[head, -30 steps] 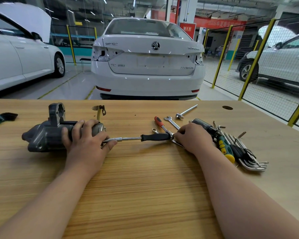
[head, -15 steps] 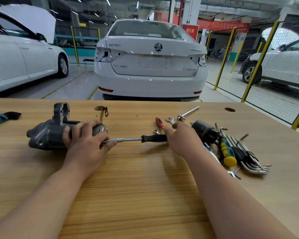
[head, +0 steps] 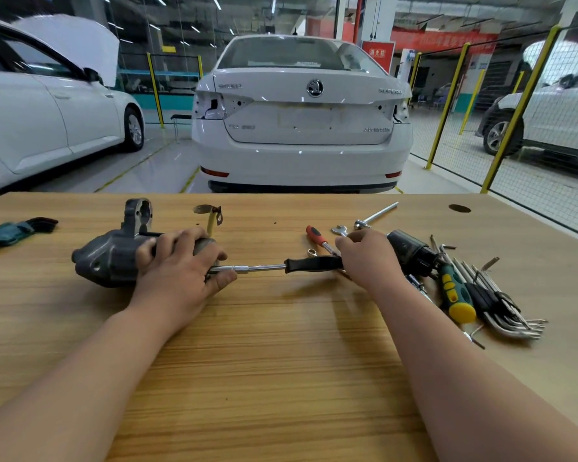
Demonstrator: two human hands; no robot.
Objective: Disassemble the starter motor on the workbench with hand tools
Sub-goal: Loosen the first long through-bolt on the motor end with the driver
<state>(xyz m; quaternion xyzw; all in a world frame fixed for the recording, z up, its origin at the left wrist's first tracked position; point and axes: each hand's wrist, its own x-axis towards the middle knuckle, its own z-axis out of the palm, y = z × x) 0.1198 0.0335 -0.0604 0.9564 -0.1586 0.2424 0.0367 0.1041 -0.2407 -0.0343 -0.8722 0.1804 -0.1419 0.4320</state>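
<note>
Teal plastic holder [head: 10,230] at the bench's left edge, black hex keys clipped in it. Dark grey cast-metal starter motor [head: 111,258] lies left of centre on the wooden bench [head: 281,361], nearer the far edge. Long axis parallel to that edge, nose housing toward the left edge, round end facing right. Left hand [head: 177,275] curled over the round end, gripping. Black-handled chrome nut driver [head: 311,264] runs from that end rightward. Right hand [head: 367,258] covers the handle's butt; grip hidden, cannot tell. Loose chrome hex keys [head: 501,308] near the right edge.
</note>
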